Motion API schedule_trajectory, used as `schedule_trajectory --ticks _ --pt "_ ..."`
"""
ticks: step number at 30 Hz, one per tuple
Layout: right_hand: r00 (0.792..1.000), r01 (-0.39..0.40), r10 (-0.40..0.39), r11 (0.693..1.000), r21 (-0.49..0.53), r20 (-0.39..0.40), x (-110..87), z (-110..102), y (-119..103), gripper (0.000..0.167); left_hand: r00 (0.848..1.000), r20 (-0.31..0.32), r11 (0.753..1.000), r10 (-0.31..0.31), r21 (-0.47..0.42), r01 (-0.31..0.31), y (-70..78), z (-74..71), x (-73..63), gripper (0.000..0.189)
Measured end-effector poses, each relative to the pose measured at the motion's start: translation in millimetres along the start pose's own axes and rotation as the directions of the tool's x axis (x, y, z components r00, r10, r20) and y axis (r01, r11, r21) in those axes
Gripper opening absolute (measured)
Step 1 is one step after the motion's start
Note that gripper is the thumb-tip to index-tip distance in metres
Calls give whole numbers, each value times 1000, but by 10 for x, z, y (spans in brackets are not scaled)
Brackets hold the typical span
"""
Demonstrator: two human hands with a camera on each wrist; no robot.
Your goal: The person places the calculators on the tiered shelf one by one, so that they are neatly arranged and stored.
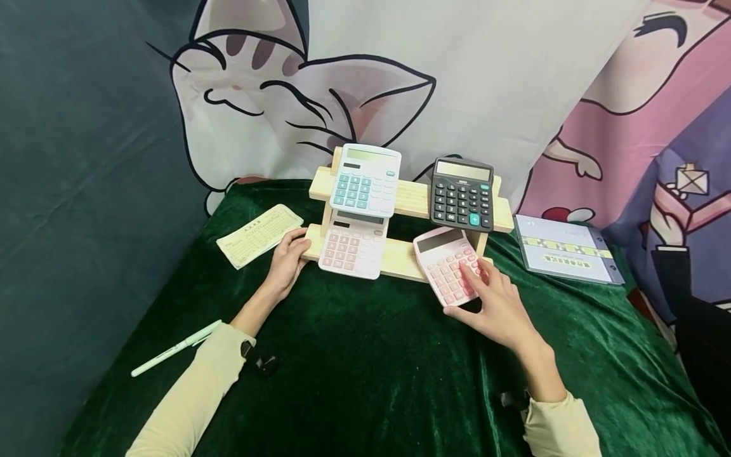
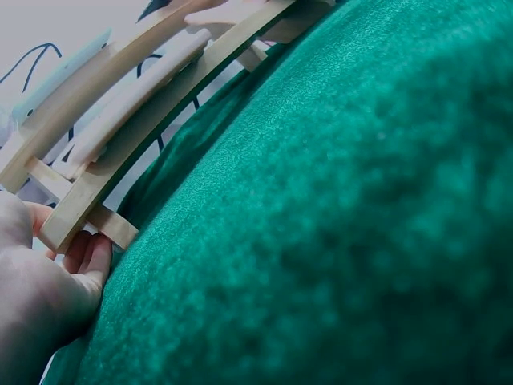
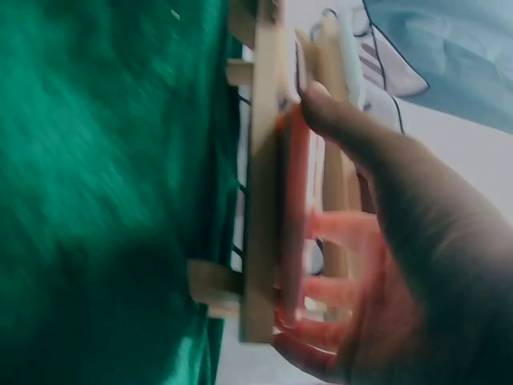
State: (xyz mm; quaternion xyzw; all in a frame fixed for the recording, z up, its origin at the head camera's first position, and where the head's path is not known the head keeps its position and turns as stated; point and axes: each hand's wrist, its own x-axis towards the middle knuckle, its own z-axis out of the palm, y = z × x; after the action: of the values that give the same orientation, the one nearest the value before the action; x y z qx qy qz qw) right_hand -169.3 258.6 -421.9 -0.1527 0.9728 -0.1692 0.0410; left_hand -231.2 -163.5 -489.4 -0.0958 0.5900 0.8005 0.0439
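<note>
A two-tier wooden rack [image 1: 404, 259] stands on the green cloth. My left hand [image 1: 285, 263] grips the left end of its lower plank, fingers curled round the wood in the left wrist view. At the rack's lower right, my right hand [image 1: 502, 311] holds a pink calculator [image 1: 448, 270], thumb at its bottom corner and fingers over the keys and right edge. That calculator is tilted askew against the lower plank. A white calculator with blue keys [image 1: 365, 181] leans on the upper tier, covering the top of another pink calculator [image 1: 348, 249]. A black calculator [image 1: 462, 197] leans at upper right.
A yellowish paper pad [image 1: 259, 236] lies left of the rack, and a pale green pen [image 1: 177, 348] is nearer the left forearm. To the right lies a notebook [image 1: 565, 251] with a yellow band. A cartoon-printed curtain [image 1: 480, 76] hangs behind.
</note>
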Motion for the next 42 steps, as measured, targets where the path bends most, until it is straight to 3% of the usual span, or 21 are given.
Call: schedule_trajectory --ticks 8,15,19,27,32,36,42 --pt "990 31 -39 998 -64 -134 5 53 -18 78 1000 2 1000 -8 -7 8 5 2 -3 47" --pt "944 212 -209 977 -15 -257 30 61 -52 44 1000 -3 1000 9 -12 -9 21 16 1 46" --pt "936 239 -226 971 18 -270 48 99 -55 35 1000 -7 1000 11 -19 -11 21 29 7 45" --pt "916 231 -236 971 -55 -325 86 179 -86 33 1000 -11 1000 6 -18 -7 23 17 -2 46" --pt "914 207 -215 976 -60 -343 108 194 -162 29 1000 -9 1000 7 -18 -7 31 0 -8 46" --pt "920 205 -212 977 -57 -330 101 190 -181 22 1000 -5 1000 3 -17 -3 26 1 -7 46" --pt "921 276 -273 961 -29 -276 62 140 -107 23 1000 -2 1000 -9 -7 9 28 15 -11 47"
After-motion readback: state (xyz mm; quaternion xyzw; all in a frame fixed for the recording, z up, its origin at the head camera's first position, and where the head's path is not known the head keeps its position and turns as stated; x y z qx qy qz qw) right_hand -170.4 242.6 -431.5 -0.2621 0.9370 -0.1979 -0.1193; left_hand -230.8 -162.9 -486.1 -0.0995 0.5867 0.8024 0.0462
